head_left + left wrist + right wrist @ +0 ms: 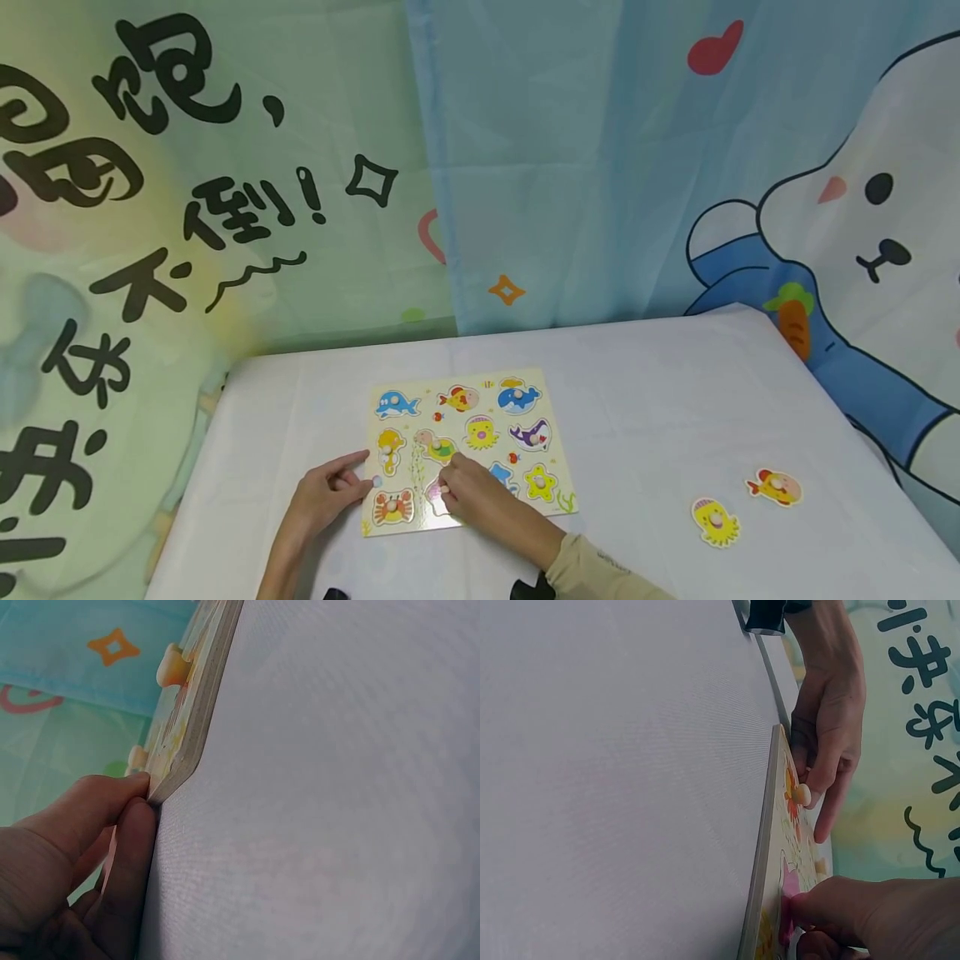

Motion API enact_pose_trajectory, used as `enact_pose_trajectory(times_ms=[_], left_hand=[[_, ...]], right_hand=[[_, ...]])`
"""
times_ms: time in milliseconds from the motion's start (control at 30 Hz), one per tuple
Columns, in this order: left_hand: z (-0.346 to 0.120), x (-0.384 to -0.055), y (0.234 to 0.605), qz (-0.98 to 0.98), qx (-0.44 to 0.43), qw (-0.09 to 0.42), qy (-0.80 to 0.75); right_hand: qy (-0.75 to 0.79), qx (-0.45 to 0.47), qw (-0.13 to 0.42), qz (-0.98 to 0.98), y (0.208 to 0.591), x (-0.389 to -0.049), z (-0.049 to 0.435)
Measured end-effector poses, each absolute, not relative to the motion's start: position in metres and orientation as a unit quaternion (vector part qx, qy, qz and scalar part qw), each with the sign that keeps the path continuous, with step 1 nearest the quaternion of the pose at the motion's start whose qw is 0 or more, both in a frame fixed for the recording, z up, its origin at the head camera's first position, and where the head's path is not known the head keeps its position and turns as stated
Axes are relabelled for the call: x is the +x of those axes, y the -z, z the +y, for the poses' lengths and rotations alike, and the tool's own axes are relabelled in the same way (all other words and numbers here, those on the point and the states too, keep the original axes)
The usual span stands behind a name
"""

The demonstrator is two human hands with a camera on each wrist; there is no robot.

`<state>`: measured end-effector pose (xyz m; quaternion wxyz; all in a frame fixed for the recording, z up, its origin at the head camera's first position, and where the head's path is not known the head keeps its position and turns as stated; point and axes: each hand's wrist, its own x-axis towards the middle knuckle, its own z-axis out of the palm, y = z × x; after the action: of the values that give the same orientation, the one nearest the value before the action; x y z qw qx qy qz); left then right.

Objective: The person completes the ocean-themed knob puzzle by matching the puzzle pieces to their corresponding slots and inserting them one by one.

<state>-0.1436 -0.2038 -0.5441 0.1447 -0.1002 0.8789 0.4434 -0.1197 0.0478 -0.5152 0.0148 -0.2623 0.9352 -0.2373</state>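
Observation:
A cream peg puzzle board (562, 498) with sea-animal pictures lies flat on the white table. My left hand (324, 493) is at its left side, thumb and finger gripping the edge. In the left wrist view those fingertips (139, 784) meet at the board's edge. My right hand (480, 498) reaches over the lower middle and pinches a pink puzzle piece (433, 497), its knob hidden by the fingers. The pink piece (788, 896) also shows beside the thumb in the right wrist view. A crab piece (393, 507) with a round knob sits at the lower left.
Two loose pieces lie on the table (622, 400) at the right: a yellow octopus (716, 523) and a red-and-yellow fish (776, 487). A printed curtain (525, 167) hangs behind the table. Small black objects (532, 587) show at the bottom edge.

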Motion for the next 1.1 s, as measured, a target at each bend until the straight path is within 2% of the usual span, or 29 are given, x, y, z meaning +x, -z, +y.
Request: enact_pose_trajectory(times_ms=[467,800,1000,1100], left_hand=[[-0.206,-0.145,0.543,0.880,-0.106,0.143,-0.441],[-0.207,-0.145,0.540,0.880,-0.103,0.140,-0.442],[-0.203,-0.144,0.542,0.878,-0.096,0.142,-0.447],[-0.201,-0.143,0.544,0.880,-0.094,0.140,-0.445]], right_hand=[[0.229,-0.228,0.034,0.946,0.517,-0.118,0.046],[0.244,-0.235,0.025,0.941,0.517,-0.118,0.047],[0.363,-0.238,0.075,0.898,0.505,-0.107,0.065],[0.400,-0.260,0.036,0.878,0.503,-0.096,0.090]])
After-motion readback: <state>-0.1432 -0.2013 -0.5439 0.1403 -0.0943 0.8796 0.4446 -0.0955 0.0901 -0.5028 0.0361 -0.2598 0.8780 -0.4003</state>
